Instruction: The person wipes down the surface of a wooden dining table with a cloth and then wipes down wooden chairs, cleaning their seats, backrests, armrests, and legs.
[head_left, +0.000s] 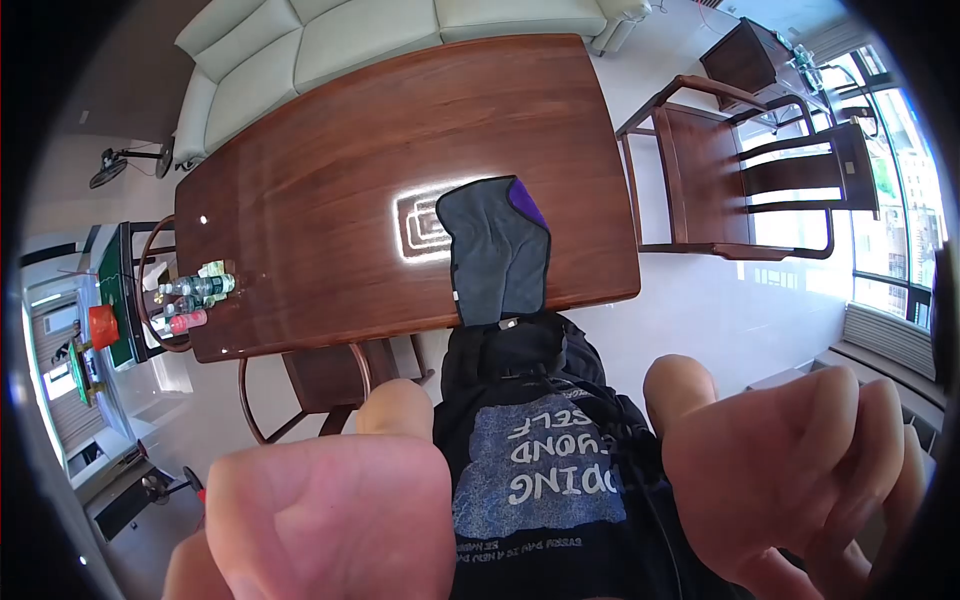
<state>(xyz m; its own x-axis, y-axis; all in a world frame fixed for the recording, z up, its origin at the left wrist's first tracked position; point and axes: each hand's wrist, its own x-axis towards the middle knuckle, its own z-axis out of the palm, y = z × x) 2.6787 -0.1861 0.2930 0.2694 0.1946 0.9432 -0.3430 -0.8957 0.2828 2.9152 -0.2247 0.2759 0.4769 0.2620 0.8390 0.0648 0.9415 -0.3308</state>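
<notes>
My left hand [330,515] is raised close to the camera at the lower left, palm showing. Its fingertips cannot be made out, and nothing is seen in it. At the lower right my right hand [790,470] is raised too, with loosely bent fingers partly apart and nothing between them. Both hands are away from the table. A grey cloth [495,250] with black edging and a purple corner lies on the wooden table [330,180], its lower end at the front edge, just beyond my dark clothing.
Several bottles [195,295] lie on the table's left end. A wooden armchair [705,180] stands right of the table, and another chair [335,375] is tucked at its front left. Behind the table is a pale sofa [360,40]. A fan [110,167] stands at the left.
</notes>
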